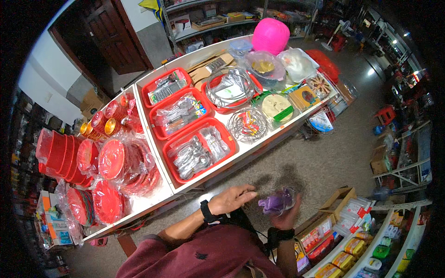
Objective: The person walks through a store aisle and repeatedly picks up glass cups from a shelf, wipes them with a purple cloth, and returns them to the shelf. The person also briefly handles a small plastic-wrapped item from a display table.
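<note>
My right hand holds a small clear container, perhaps plastic or glass, with a crumpled purple cloth-like thing in and over its mouth. The hand is a little blurred. My left hand is raised to the left of the container, apart from it, with its fingers partly bent and nothing seen in them. Both hands are in front of my body, above the floor, near the table's edge. The nearest goods on the table are a red basket of bagged metal cutlery and a coil of wire rings.
A long white display table runs across the view, bearing red baskets, wrapped red bowls and a pink round item. Shelves with packaged goods and an open cardboard box stand close at my right.
</note>
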Demonstrator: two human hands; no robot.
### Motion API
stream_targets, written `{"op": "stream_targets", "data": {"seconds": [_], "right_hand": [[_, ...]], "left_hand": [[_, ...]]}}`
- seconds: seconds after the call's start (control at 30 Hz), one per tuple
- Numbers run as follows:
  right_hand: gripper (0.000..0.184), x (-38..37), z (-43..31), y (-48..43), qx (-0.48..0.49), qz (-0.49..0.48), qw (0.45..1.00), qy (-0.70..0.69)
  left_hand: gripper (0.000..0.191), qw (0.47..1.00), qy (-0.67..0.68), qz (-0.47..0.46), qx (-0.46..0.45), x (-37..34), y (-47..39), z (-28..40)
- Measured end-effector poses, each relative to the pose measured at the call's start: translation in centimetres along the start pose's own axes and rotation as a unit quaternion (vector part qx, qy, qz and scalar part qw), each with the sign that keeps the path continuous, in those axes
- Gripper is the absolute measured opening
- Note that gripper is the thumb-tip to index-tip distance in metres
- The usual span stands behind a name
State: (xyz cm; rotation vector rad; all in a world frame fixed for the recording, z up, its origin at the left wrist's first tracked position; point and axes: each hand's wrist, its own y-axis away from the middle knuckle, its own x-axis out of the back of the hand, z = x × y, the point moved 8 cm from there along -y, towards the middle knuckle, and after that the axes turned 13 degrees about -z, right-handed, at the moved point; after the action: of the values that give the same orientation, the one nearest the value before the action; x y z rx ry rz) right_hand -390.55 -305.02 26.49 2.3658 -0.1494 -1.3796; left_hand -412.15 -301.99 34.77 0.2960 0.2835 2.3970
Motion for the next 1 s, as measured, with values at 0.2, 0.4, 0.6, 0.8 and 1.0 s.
{"op": "stream_targets", "data": {"seconds": [0.2, 0.4, 0.6, 0.8, 1.0], "right_hand": [[0.067, 3.4, -2.9, -2.8, -0.039, -0.005, 0.999, -0.023], [0.071, 3.1, -3.3, -4.8, -0.073, -0.078, 0.991, -0.08], [0.066, 1.8, -5.0, -8.0, -0.064, -0.044, 0.981, -0.178], [0.059, -0.2, -7.1, -12.9, -0.01, 0.0, 0.991, -0.13], [0.062, -3.0, -6.4, -17.4, -0.062, 0.006, 0.993, -0.1]], "left_hand": [[0.036, 0.997, -0.039, 0.072, -0.013, 4.2, -2.0, -0.5], [0.035, 0.985, -0.007, 0.173, 0.024, 10.5, -3.0, -1.7], [0.038, 0.99, -0.003, 0.119, 0.075, 12.5, -8.0, -4.7], [0.034, 0.991, 0.059, 0.114, 0.032, 16.0, -12.5, -5.4], [0.038, 0.99, -0.016, 0.131, 0.054, 22.2, -13.9, -6.6]]}}
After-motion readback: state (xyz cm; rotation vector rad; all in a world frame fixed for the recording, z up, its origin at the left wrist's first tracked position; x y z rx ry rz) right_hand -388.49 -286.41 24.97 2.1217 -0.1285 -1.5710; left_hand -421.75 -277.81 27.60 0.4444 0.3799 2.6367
